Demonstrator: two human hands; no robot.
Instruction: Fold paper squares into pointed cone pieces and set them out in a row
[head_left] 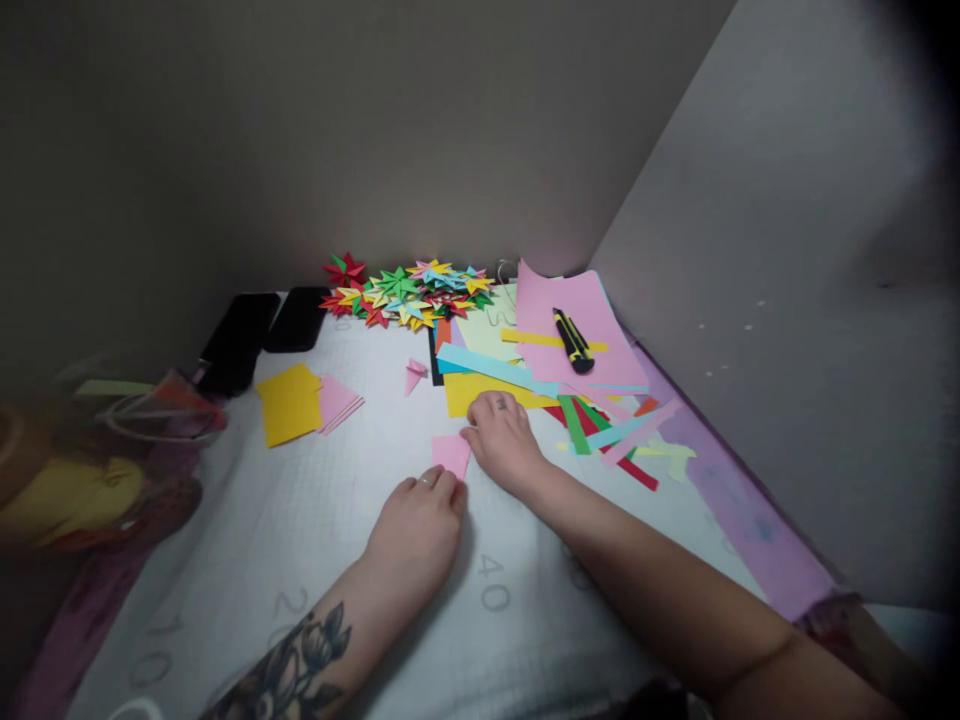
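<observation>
A small pink paper square (448,452) lies flat on the white, numbered mat (360,540). My left hand (416,520) is closed on its near edge, with the thumb mostly hidden. At the paper's right edge, my right hand (501,442) has its fingers curled, thumb and fingertips meeting by the corner. Just beyond is a small folded pink paper piece (415,374). To the left, a yellow paper stack (289,405) partly covers several pink paper squares (337,404).
Colourful folded paper stars (405,292) are heaped at the back wall. A utility knife (573,342) rests on large pink sheets (547,300). Loose paper strips (600,430) lie at right. Two black phones (298,320) and a clear bag (97,470) are at left.
</observation>
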